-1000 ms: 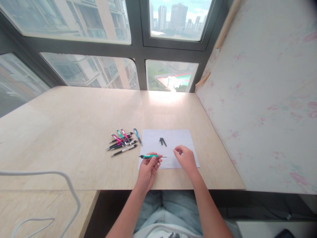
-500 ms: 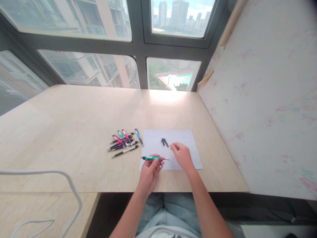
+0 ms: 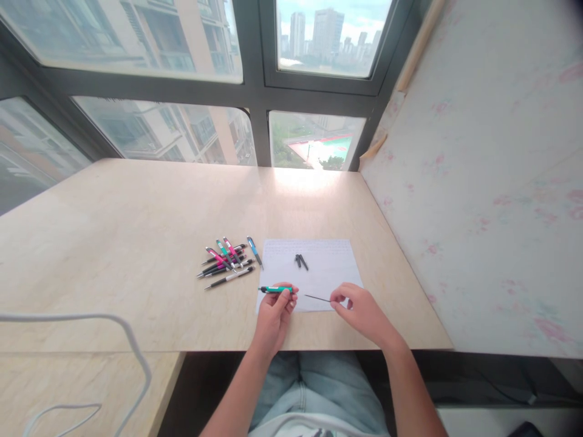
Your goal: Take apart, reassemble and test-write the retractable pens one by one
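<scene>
My left hand (image 3: 276,308) is closed around a green pen barrel (image 3: 277,290) above the near left part of a white paper sheet (image 3: 328,267). To its right, my right hand (image 3: 355,303) pinches a thin dark pen refill (image 3: 317,298) by one end. The refill's free end points left toward the barrel, with a gap between them. Farther back on the sheet lie a few small black pen parts (image 3: 301,261).
Several pens (image 3: 228,258) in pink, green, black and white form a loose pile left of the sheet. A blue pen (image 3: 254,251) rests at the sheet's left edge. A white cable (image 3: 132,340) loops at the lower left. A flowered wall (image 3: 492,182) borders the desk's right side.
The refill has come out of the green barrel and is now in my right hand, which has moved right and nearer to me. My left hand has stayed almost in place.
</scene>
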A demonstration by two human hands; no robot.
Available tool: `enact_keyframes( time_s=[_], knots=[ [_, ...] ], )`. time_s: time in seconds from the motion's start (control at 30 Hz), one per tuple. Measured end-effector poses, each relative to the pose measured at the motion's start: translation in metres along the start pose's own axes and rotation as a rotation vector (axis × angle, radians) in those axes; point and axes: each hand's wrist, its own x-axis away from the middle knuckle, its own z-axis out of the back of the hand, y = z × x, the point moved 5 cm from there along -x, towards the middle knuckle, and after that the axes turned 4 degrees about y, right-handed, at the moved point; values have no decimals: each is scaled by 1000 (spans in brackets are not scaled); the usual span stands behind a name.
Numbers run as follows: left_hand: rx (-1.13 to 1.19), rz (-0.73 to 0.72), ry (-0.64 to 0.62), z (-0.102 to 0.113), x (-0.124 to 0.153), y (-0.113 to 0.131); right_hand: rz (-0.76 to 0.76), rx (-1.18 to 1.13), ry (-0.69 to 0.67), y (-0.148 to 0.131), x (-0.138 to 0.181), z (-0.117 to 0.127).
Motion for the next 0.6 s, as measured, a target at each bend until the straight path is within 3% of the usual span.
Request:
enact_keyframes(
  time_s=[0.13, 0.27, 0.47, 0.6],
  knots=[
    [27, 15, 8, 1, -1, 0, -126, -7, 102, 27, 3, 5],
    [23, 9, -1, 3, -2, -2, -233, 91, 253, 41, -14, -7],
    [-3, 6, -11, 3, -2, -2, -296, 190, 342, 30, -52, -32],
    [-28, -2, -8, 2, -1, -1, -316, 98, 411, 20, -54, -37]
  ],
)
